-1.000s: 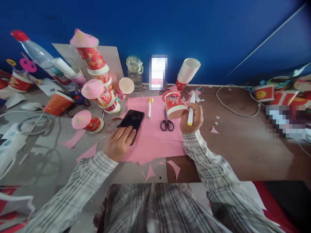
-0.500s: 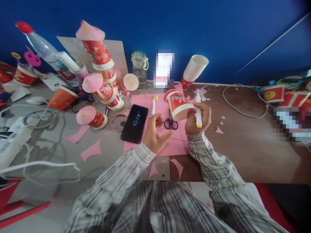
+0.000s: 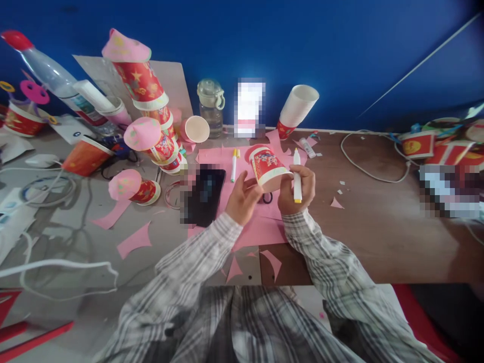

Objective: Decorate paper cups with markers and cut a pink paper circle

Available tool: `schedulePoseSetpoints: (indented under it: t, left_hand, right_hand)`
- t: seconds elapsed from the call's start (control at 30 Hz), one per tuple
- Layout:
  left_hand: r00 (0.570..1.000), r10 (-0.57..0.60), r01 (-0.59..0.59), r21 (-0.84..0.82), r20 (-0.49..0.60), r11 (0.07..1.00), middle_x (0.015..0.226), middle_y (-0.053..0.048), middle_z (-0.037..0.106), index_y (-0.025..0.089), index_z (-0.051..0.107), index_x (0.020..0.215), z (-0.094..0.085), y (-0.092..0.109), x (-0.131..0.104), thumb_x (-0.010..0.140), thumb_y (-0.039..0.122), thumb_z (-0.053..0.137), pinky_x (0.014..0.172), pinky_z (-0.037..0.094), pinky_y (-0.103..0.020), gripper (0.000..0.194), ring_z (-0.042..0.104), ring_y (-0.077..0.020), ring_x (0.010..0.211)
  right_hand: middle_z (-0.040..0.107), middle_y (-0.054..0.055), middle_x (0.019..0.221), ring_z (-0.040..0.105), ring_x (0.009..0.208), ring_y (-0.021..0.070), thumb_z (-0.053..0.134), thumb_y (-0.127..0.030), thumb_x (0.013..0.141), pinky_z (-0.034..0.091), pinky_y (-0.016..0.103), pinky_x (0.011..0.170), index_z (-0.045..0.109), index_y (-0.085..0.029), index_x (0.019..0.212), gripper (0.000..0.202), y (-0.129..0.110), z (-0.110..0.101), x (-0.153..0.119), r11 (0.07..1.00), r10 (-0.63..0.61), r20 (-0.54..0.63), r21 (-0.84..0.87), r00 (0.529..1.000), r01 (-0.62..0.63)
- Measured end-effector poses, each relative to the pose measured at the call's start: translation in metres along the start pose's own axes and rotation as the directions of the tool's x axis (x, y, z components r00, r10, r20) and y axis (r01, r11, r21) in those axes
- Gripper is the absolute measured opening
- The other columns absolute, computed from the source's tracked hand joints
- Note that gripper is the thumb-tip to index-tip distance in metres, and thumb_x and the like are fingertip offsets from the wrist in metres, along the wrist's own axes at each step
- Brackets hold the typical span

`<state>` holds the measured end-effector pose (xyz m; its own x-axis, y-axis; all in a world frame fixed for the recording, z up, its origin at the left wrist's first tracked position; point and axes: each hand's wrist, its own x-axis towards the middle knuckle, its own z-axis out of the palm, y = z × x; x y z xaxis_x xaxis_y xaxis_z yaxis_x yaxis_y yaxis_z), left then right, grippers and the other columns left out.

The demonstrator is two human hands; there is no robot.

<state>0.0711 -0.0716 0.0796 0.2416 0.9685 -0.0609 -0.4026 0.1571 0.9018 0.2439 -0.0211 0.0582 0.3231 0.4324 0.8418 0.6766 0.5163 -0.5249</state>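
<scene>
A red patterned paper cup (image 3: 269,165) is tilted above the pink paper, its white-rimmed mouth towards me. My right hand (image 3: 300,190) grips the cup's rim and also holds a white marker pen (image 3: 297,174), yellow end down. At the cup's lower left edge, my left hand (image 3: 244,199) has its thumb and fingers closed on the rim. Scissors (image 3: 267,197) lie partly hidden beneath the cup. Another marker (image 3: 234,166), with a yellow cap, rests on the pink sheet (image 3: 253,237). A dark phone (image 3: 207,196) lies left of my left hand.
Paper-cup towers with pink cone tops (image 3: 126,48) stand at the left. Behind are a water bottle (image 3: 210,108), a bright blurred screen (image 3: 249,108) and a stack of cups (image 3: 298,108). Pink scraps (image 3: 134,242) and cables (image 3: 372,171) lie on the table.
My left hand has moved right to the cup and closed on its rim. The cup now covers more of the scissors. My right hand still holds cup and marker. The view has shifted slightly.
</scene>
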Motion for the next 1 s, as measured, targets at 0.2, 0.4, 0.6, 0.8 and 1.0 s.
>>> schedulePoseSetpoints:
  t: [0.2,0.4,0.6,0.8,1.0]
  left_hand:
    - [0.904,0.209,-0.414,0.887,0.374,0.204,0.155,-0.014,0.079,0.041,0.081,0.147,-0.057,0.03,-0.063,0.094,0.057,0.088,0.143,0.016,-0.085,0.056,0.054,-0.0542,0.164]
    - [0.948,0.103,-0.287,0.947,0.303,-0.146,0.15,-0.013,0.084,0.035,0.079,0.151,-0.109,0.039,-0.072,0.104,0.046,0.071,0.141,0.025,-0.082,0.049,0.069,-0.0486,0.151]
    - [0.962,0.194,-0.128,0.943,0.193,-0.307,0.151,-0.019,0.082,0.027,0.075,0.156,-0.148,0.049,-0.081,0.105,0.054,0.065,0.124,0.052,-0.07,0.059,0.07,-0.0504,0.15]
    - [0.945,0.326,-0.073,0.991,0.033,0.11,0.13,-0.022,0.087,0.023,0.082,0.14,-0.104,0.062,-0.057,0.104,0.071,0.064,0.118,0.058,-0.066,0.063,0.08,-0.0459,0.128]
    - [0.984,-0.171,0.17,0.017,0.048,0.985,0.123,-0.012,0.087,0.026,0.076,0.136,-0.035,0.037,0.001,0.085,0.098,0.077,0.104,0.067,-0.047,0.088,0.084,-0.0291,0.109]
  right_hand:
    - [0.062,0.003,0.09,0.063,0.076,0.0222,0.058,-0.044,0.097,0.059,0.042,0.072,0.067,-0.027,0.109,0.023,0.001,0.0,-0.001,0.999,0.042,0.05,-0.007,0.998,-0.041]
    - [0.061,0.002,0.089,0.062,0.075,0.0212,0.056,-0.036,0.096,0.056,0.04,0.072,0.068,-0.026,0.111,0.022,-0.002,0.002,-0.002,1.0,-0.003,0.046,0.017,0.999,0.002]
    - [0.064,0.002,0.09,0.063,0.077,0.023,0.057,-0.026,0.091,0.057,0.041,0.075,0.069,-0.026,0.113,0.025,-0.005,0.001,-0.002,0.998,-0.016,0.071,0.055,0.997,0.012]
    - [0.064,0.004,0.092,0.064,0.08,0.0256,0.061,-0.031,0.088,0.06,0.045,0.076,0.067,-0.027,0.113,0.026,-0.013,-0.001,-0.009,0.991,0.088,0.211,0.078,0.973,-0.106]
    - [0.065,0.002,0.088,0.065,0.075,0.0267,0.06,-0.03,0.09,0.063,0.05,0.075,0.067,-0.032,0.117,0.028,-0.024,-0.002,-0.018,0.997,-0.018,0.265,0.073,0.964,-0.001]
